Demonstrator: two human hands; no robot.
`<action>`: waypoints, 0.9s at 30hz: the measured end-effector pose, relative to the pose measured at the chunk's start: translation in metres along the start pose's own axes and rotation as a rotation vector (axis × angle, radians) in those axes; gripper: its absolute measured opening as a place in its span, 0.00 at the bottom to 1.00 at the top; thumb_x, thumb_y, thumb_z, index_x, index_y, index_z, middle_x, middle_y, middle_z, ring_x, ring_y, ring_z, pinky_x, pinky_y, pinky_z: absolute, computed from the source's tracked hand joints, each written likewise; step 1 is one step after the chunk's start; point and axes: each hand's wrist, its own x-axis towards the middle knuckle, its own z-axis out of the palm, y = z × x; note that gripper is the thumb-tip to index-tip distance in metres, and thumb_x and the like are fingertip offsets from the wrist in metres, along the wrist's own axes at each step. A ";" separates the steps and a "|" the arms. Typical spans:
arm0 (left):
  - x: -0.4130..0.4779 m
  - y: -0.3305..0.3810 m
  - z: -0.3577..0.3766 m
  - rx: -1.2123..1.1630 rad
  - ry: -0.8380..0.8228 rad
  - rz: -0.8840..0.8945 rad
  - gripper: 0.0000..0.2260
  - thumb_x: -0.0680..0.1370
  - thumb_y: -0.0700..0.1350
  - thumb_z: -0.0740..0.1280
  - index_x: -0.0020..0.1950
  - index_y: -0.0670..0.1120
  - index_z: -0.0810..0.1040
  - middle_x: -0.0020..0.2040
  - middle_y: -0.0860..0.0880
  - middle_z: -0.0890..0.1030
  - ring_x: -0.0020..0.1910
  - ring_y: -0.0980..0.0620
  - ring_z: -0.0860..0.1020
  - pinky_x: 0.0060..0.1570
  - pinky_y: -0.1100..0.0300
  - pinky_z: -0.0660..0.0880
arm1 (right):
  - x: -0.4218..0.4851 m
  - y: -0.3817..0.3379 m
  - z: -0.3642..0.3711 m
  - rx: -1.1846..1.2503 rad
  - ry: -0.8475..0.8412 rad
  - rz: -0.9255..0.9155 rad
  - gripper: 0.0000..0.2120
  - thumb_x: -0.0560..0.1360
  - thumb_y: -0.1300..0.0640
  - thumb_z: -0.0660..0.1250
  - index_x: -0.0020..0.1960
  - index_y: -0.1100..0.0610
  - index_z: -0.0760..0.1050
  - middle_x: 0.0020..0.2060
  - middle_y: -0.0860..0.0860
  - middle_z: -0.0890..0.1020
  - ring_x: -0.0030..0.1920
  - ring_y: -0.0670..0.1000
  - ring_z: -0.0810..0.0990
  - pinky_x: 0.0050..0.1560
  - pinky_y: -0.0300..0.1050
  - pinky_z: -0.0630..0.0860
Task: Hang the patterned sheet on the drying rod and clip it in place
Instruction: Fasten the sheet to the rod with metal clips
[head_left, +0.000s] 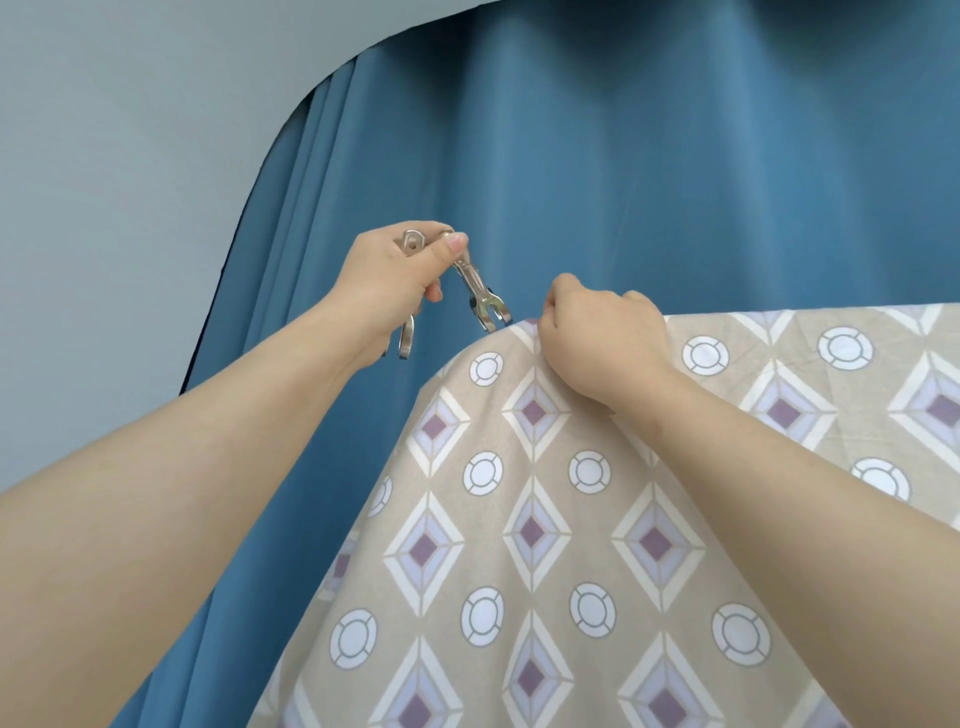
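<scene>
The patterned sheet (587, 519), beige with purple diamonds and white circles, hangs draped over a rod that it hides. My left hand (389, 291) pinches a metal clip (480, 293) between thumb and forefinger. The clip's forked jaws hang just above the sheet's top left corner. A second metal clip (406, 338) sticks out below the same palm. My right hand (597, 338) is closed on the sheet's top edge, just right of the clip's jaws.
A blue curtain (623, 156) hangs in folds right behind the sheet. A pale grey wall (130, 156) fills the left side.
</scene>
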 end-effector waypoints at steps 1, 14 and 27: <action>0.001 0.000 0.000 -0.025 0.010 -0.008 0.06 0.77 0.50 0.65 0.41 0.54 0.78 0.43 0.45 0.78 0.29 0.55 0.69 0.29 0.66 0.66 | 0.000 0.000 0.000 0.006 -0.005 0.012 0.09 0.79 0.60 0.49 0.53 0.59 0.67 0.36 0.53 0.76 0.30 0.53 0.66 0.43 0.46 0.58; 0.007 0.001 0.005 -0.045 -0.007 -0.018 0.06 0.77 0.50 0.65 0.42 0.52 0.79 0.40 0.53 0.79 0.23 0.61 0.69 0.23 0.70 0.66 | -0.001 0.000 -0.006 0.020 -0.048 0.038 0.10 0.79 0.60 0.48 0.53 0.59 0.67 0.37 0.53 0.72 0.34 0.56 0.65 0.42 0.45 0.57; 0.014 0.021 0.016 0.057 -0.055 -0.050 0.08 0.76 0.51 0.66 0.39 0.51 0.77 0.39 0.52 0.79 0.31 0.57 0.72 0.32 0.63 0.66 | 0.001 0.006 -0.008 0.018 -0.049 0.016 0.11 0.78 0.60 0.49 0.53 0.59 0.68 0.38 0.53 0.73 0.39 0.58 0.69 0.38 0.46 0.59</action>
